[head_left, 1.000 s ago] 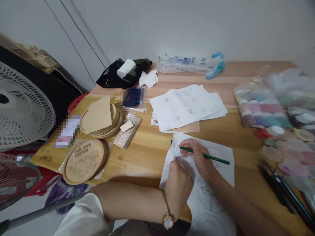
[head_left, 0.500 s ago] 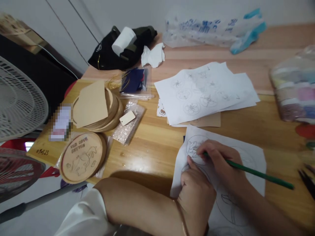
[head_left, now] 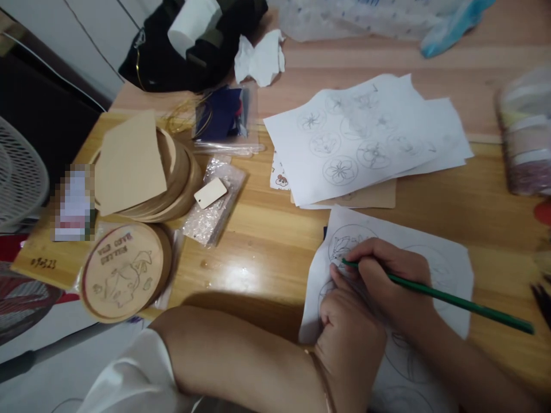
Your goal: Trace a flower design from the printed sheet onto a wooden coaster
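Note:
My right hand (head_left: pixel 387 269) is closed around a green pencil (head_left: pixel 462 298), its tip on a sheet of drawing paper (head_left: pixel 451 261). Under the tip is a pencil sketch inside a circle, near the sheet's upper left corner. More circled sketches show on the same sheet, partly covered by my hands and forearms. My left hand (head_left: pixel 350 332) rests on the paper just below the tip, index finger stretched out and pressing near the sketch. It holds nothing; its other fingers are mostly hidden beneath it.
Beyond the sheet lies a stack of papers (head_left: pixel 327 132) with circled flower sketches. At left are round wooden pieces (head_left: pixel 189 172), a carved disc (head_left: pixel 123 275), a small tag (head_left: pixel 210 193) and plastic packets. A paper cup (head_left: pixel 193 26) lies on a black bag (head_left: pixel 159 51) behind.
The camera view has shifted closer and downward. My right hand still holds the pencil at the same sketch, with its tip moved slightly. My left hand keeps its place on the paper.

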The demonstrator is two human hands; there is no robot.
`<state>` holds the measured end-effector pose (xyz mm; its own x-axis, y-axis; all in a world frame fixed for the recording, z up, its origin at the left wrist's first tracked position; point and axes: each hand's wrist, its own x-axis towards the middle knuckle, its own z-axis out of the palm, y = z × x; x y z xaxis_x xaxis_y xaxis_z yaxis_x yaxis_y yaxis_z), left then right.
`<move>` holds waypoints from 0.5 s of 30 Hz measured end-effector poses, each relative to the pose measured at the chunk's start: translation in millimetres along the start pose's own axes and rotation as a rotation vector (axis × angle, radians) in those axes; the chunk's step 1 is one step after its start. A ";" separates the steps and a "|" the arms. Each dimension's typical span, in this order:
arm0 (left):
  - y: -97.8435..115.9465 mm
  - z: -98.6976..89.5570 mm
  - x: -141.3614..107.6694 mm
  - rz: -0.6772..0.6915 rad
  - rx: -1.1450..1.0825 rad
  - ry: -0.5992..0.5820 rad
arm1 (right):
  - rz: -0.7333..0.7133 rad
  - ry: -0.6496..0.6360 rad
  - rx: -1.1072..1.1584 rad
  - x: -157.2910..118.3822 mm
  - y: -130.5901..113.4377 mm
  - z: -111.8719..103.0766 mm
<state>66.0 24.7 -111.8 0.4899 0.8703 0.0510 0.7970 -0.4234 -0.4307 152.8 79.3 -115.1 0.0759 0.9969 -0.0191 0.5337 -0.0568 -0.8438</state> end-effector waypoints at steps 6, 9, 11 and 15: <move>-2.1 -1.1 1.1 -0.007 -0.021 0.031 | -0.060 -0.049 -0.054 1.9 0.1 0.8; -2.3 -3.4 0.3 0.009 -0.063 -0.026 | -0.045 -0.057 -0.051 1.2 0.1 1.3; -4.4 -6.2 0.2 0.032 -0.097 -0.087 | -0.026 -0.062 -0.052 0.4 -1.5 1.5; -13.2 -12.0 2.6 0.106 -0.135 -0.141 | 0.043 -0.061 -0.058 -1.0 -7.5 1.3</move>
<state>61.0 29.6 -95.2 0.5267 0.8417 -0.1189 0.7884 -0.5360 -0.3019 147.6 78.7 -109.5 0.0493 0.9949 -0.0883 0.5790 -0.1005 -0.8091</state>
